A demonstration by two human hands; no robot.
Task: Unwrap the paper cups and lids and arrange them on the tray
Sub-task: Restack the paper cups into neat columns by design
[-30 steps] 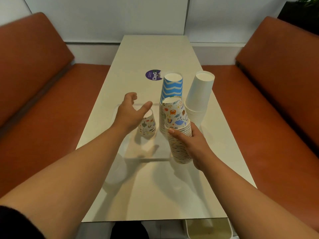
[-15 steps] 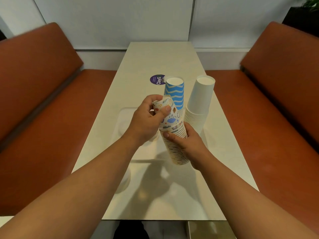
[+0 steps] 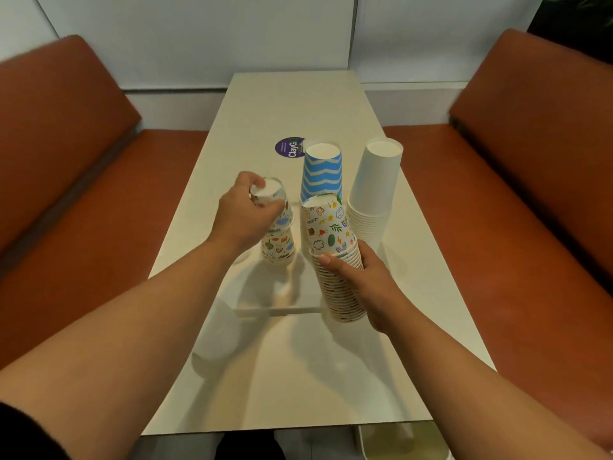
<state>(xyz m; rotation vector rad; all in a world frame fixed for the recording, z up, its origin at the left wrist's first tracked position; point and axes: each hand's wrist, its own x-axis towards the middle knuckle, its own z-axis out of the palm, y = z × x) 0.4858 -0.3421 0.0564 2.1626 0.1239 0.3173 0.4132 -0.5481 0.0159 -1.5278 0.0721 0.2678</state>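
My left hand (image 3: 243,215) grips one upside-down patterned cup (image 3: 270,202) and holds it on top of another patterned cup (image 3: 277,249) that stands inverted on the clear tray (image 3: 282,310). My right hand (image 3: 366,280) grips a tall stack of patterned cups (image 3: 333,257), tilted slightly, at the tray's right side. Behind them stand a stack of blue zigzag cups (image 3: 321,171) and a stack of plain white cups (image 3: 374,187), both upside down. No lids are in sight.
The cream table (image 3: 298,376) runs away from me between two orange-brown benches (image 3: 66,194). A round purple sticker (image 3: 289,147) lies on the table behind the blue stack. A pale wall closes the far end.
My left hand pulled the top cup off the stack in my right hand, carried it left, and now holds it on the lone cup on the tray. The right hand kept its stack.
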